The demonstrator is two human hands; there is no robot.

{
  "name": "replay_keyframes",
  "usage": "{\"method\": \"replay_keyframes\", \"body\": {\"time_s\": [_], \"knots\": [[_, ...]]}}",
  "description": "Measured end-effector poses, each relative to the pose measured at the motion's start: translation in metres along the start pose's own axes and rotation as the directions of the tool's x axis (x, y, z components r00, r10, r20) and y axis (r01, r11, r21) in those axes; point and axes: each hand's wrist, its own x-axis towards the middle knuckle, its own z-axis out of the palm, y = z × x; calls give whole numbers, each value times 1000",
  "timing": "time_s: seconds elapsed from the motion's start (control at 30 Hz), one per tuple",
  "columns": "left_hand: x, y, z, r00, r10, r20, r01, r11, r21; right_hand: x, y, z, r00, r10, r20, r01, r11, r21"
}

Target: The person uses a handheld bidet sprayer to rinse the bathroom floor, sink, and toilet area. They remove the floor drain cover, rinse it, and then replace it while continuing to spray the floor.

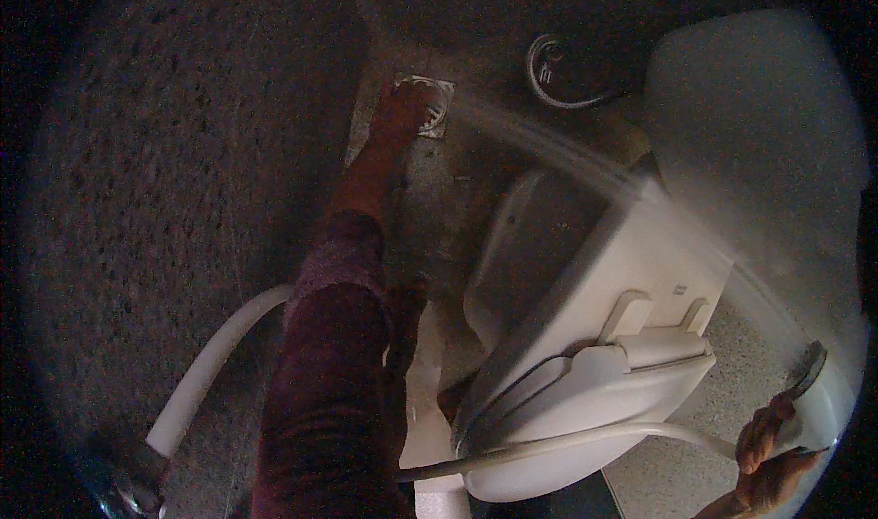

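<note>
My left arm, in a dark purple sleeve, reaches forward over the floor. My left hand (404, 112) is at a square metal floor drain (442, 128) and covers its left part; the dim light hides how its fingers are bent. At the lower right my right hand (773, 450) grips a white shower head (828, 409). A jet of water (585, 164) shoots from the shower head up and leftward to the drain. The pale shower hose (585, 437) runs left from near my right hand and passes behind my left arm.
Right of my left arm stands a large white fixture (668, 263) with two hinge-like tabs and a rounded white part (558, 455) in front. A looped thin hose (549, 98) lies beyond it. A white pipe (215, 368) curves at left beside a rough dark surface (174, 171).
</note>
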Motion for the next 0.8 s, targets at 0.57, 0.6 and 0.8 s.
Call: {"method": "replay_keyframes", "body": {"time_s": [0.57, 0.6, 0.8], "knots": [[27, 18, 102, 744, -625, -236, 537, 770, -345, 2, -6, 20, 997, 73, -15, -73, 997, -33], [27, 18, 104, 738, -643, -206, 599, 764, -238, 4, -5, 17, 997, 76, -17, -77, 996, -33], [37, 40, 85, 752, -551, -363, 584, 299, 755, 9, 9, 4, 1000, 22, 20, -21, 999, -44]]}}
